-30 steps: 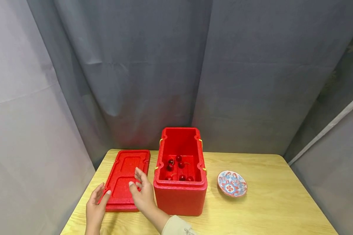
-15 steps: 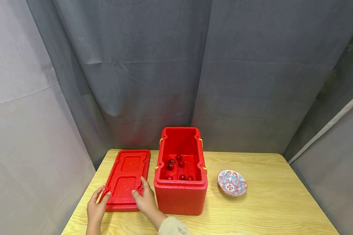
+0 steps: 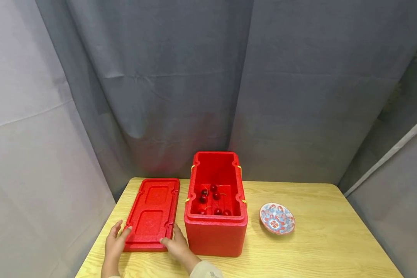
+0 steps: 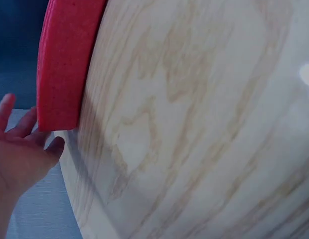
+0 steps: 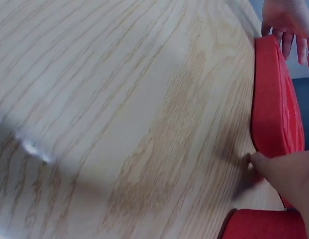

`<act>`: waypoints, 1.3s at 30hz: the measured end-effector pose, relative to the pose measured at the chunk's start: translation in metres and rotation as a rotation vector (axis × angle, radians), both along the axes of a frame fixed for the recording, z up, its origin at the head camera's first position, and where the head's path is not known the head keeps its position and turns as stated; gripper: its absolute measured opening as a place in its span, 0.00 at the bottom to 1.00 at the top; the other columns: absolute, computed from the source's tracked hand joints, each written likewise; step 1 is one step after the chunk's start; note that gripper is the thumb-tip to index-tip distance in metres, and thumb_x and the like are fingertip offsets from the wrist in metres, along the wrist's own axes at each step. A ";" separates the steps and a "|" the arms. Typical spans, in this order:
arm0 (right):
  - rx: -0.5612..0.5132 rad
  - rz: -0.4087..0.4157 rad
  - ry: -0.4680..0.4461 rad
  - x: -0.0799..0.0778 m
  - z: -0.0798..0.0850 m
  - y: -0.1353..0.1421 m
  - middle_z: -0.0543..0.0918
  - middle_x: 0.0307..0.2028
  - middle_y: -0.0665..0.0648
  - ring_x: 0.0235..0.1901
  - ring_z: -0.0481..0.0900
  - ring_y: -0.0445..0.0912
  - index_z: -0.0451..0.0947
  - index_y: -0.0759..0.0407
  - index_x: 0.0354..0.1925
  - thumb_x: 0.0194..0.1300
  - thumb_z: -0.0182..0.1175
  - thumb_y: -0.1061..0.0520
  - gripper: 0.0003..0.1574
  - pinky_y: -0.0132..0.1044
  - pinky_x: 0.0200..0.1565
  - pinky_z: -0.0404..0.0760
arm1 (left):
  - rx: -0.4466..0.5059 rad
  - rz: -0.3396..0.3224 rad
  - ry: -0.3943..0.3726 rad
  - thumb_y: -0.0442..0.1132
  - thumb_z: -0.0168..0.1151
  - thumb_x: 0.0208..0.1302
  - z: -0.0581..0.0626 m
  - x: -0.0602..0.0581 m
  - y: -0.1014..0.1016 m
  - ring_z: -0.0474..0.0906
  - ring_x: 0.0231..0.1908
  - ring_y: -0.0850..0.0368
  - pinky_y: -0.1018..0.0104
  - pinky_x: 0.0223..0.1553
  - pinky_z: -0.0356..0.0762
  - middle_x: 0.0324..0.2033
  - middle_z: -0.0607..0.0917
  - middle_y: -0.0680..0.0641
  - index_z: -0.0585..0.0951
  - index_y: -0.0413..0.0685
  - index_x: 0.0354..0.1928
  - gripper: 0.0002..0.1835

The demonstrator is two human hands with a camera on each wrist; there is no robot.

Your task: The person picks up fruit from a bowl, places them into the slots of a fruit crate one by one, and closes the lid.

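A red foam lid (image 3: pixel 151 222) with two recessed panels lies flat on the table. My left hand (image 3: pixel 114 244) is at its near left corner, thumb over the edge and fingers spread along the outer side. At the near right corner is my right hand (image 3: pixel 178 247), its thumb over the lid's top and the fingers down beside the edge. The left wrist view has the left hand (image 4: pixel 22 157) with extended fingers right at the red corner. In the right wrist view the right hand (image 5: pixel 289 172) reaches the lid's side (image 5: pixel 269 99), its other fingers mostly hidden.
Right of the lid stands an uncovered red foam box (image 3: pixel 215 239) with yellow cord loops and several dark red cherries (image 3: pixel 216 195) inside. Further right, a patterned bowl (image 3: pixel 277 219) sits on the wooden table (image 3: pixel 316 239). Grey curtains (image 3: pixel 180 96) hang behind.
My right hand has come down and toward me, from above the lid to its near right edge. The left hand has shifted slightly at the left corner. The lid stays in place.
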State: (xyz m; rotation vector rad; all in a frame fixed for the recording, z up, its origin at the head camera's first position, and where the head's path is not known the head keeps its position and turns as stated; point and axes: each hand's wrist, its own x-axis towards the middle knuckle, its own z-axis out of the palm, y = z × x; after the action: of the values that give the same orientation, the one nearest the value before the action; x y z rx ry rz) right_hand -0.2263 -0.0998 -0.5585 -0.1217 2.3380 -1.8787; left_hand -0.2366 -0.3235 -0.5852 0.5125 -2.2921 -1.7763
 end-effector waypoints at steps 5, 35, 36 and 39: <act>-0.151 0.092 -0.030 -0.003 -0.007 0.002 0.70 0.56 0.70 0.56 0.67 0.61 0.49 0.74 0.67 0.45 0.61 0.65 0.53 0.50 0.56 0.65 | -0.022 -0.060 -0.078 0.49 0.57 0.64 -0.004 -0.003 0.002 0.48 0.65 0.34 0.45 0.62 0.49 0.65 0.53 0.26 0.48 0.30 0.69 0.43; 0.022 0.080 0.135 0.025 0.053 0.006 0.68 0.57 0.73 0.55 0.68 0.57 0.53 0.78 0.64 0.39 0.63 0.63 0.55 0.44 0.53 0.69 | 0.027 -0.044 -0.060 0.54 0.58 0.62 0.053 0.042 0.012 0.45 0.67 0.42 0.49 0.64 0.47 0.70 0.46 0.37 0.39 0.42 0.72 0.49; 0.010 0.087 0.136 0.027 0.055 0.006 0.67 0.58 0.74 0.56 0.67 0.57 0.53 0.79 0.64 0.39 0.63 0.63 0.55 0.44 0.54 0.68 | 0.024 -0.046 -0.053 0.53 0.58 0.62 0.056 0.044 0.012 0.45 0.67 0.42 0.49 0.64 0.47 0.70 0.46 0.36 0.39 0.42 0.72 0.49; 0.006 0.092 0.139 0.032 0.060 0.007 0.65 0.60 0.74 0.57 0.66 0.57 0.53 0.78 0.64 0.40 0.63 0.63 0.55 0.45 0.55 0.68 | 0.029 -0.047 -0.039 0.53 0.58 0.63 0.063 0.049 0.012 0.45 0.67 0.43 0.50 0.64 0.46 0.70 0.46 0.38 0.39 0.43 0.72 0.48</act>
State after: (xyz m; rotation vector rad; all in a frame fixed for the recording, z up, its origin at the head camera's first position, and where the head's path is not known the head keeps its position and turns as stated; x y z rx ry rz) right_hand -0.1948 -0.0931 -0.4990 -0.3640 2.3804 -1.8755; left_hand -0.1875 -0.3112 -0.5225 0.5062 -2.3260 -1.8401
